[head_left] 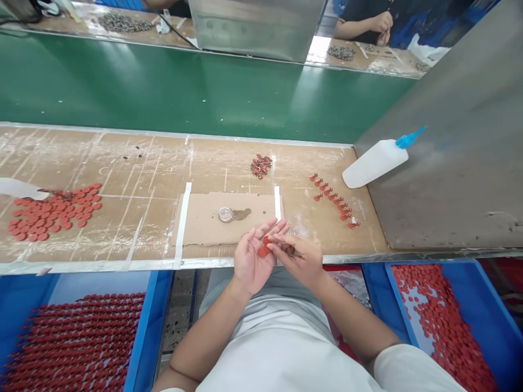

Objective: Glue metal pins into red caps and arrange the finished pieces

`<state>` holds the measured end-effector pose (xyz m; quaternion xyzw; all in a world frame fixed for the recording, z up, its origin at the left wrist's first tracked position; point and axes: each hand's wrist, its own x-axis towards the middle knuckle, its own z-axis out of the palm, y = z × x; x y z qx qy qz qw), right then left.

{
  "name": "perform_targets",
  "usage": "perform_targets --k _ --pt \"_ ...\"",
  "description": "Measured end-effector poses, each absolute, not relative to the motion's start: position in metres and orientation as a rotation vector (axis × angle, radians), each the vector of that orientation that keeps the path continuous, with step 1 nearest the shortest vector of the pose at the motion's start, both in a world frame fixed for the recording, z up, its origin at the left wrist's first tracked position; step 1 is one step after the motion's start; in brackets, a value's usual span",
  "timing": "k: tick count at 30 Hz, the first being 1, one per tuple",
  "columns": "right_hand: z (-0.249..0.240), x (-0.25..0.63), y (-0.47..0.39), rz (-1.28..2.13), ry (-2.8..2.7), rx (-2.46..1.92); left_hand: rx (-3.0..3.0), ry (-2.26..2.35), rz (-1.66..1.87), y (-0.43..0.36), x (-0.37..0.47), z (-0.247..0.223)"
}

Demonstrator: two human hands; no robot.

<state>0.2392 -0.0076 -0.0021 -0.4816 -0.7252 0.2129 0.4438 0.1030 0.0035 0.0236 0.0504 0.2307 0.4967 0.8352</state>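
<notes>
My left hand [255, 264] is turned palm up, its fingers stretched out and loosely cupped. Small red discs [263, 249] rest on its palm and fingers; how many overlap there I cannot tell. My right hand [300, 256] closes thumb and fingertips on the edge of a red disc over the left palm. Just beyond the hands, a cardboard sheet [204, 228] is taped down, with a small clear round dish [225, 214] beside a dark wet stain. Right of it stand red discs with small metal posts [333, 197], mostly in a slanting row.
At the left lies a pile of red discs [53, 212]. Small red-and-metal parts [260, 165] are heaped behind the cardboard. A white squeeze bottle [376, 162] leans on a metal panel [461, 163]. Blue bins [153, 321] with red parts sit below. Another person's hands [382, 24] work across the divider.
</notes>
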Motion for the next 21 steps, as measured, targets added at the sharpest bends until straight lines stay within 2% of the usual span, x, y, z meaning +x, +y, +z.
perform_targets --k 12,21 --pt "0.02 0.245 -0.001 0.498 -1.919 -1.186 0.081 0.502 1.058 -0.002 0.106 0.022" --pt "0.016 0.246 -0.003 0.431 -2.021 -1.161 0.133 0.525 1.112 -0.005 0.111 0.018"
